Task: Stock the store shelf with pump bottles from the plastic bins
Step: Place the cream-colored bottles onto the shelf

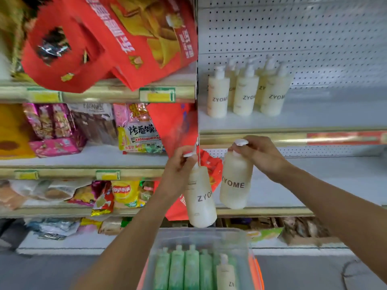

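Holds one pump bottle in each grip, both in the air straight above the clear plastic bin (196,232). Clamps the left grip (180,162) round the neck of the left bottle (201,197), fingers curled just under the pump head, with the cream body hanging down at a tilt and its base nearest the bin's far rim. Clamps the right grip (261,155) over the pump top of the right bottle (235,181), higher above the bin and a little to the right, with the ZYOME label turned to the camera. Just beside each other in the air; touching or not, cannot tell. Inside the bin, packed side by side: a row of green bottles (178,266), and at their right one spare cream bottle (225,273) with its pump pointing away. Along the bin's right side, an orange edge (256,271). Well above the bin and slightly right, on the upper white shelf (324,120) with a pegboard back (303,28): stocked bottles (245,95), cream, upright, three in front and more behind, close together. Between that shelf and the bin, the lower white shelf (335,185), behind the right bottle. Up and to the left of the bin, shelves of snack packets (136,128), with a yellow crisp bag (123,193) among them. Farthest above and left of the bin, red gift bags (104,38), blurred.
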A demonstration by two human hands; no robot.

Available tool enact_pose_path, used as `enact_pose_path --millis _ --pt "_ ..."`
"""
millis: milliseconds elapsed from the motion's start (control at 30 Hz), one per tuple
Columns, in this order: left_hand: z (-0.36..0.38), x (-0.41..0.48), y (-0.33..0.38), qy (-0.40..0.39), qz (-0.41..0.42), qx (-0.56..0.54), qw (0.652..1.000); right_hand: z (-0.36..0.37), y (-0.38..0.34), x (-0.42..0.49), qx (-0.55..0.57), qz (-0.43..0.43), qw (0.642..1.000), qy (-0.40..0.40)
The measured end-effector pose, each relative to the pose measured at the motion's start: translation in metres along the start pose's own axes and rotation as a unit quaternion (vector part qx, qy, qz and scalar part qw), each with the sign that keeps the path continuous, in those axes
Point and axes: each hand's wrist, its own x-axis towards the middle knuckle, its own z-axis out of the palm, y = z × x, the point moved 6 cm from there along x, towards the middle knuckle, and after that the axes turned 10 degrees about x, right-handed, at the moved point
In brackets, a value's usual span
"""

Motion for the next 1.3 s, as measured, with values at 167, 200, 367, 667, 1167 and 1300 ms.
enact_pose_path --millis 167,200,367,667,1167,1300 --pt "0.001 0.037 0.029 0.030 -0.002 -0.012 0.999 -0.020 -0.060 0.051 0.006 -0.044 0.998 -0.041" --pt "0.001 0.044 0.033 0.038 0.000 -0.014 0.999 -0.021 -0.071 0.062 0.007 -0.053 0.997 -0.051" --pt "0.002 0.071 0.043 0.063 -0.003 -0.028 0.998 -0.023 -0.107 0.114 -0.017 -0.089 0.993 -0.080" --pt "0.006 0.096 0.044 0.081 -0.005 -0.017 0.997 -0.012 -0.102 0.176 -0.057 -0.088 0.985 -0.140" --pt "0.020 0.104 0.064 0.083 0.009 -0.005 0.997 -0.016 -0.103 0.184 -0.196 -0.123 0.965 -0.120" --pt "0.025 0.106 0.086 0.063 0.050 -0.020 0.997 -0.037 -0.099 0.133 -0.167 -0.190 0.966 -0.046"
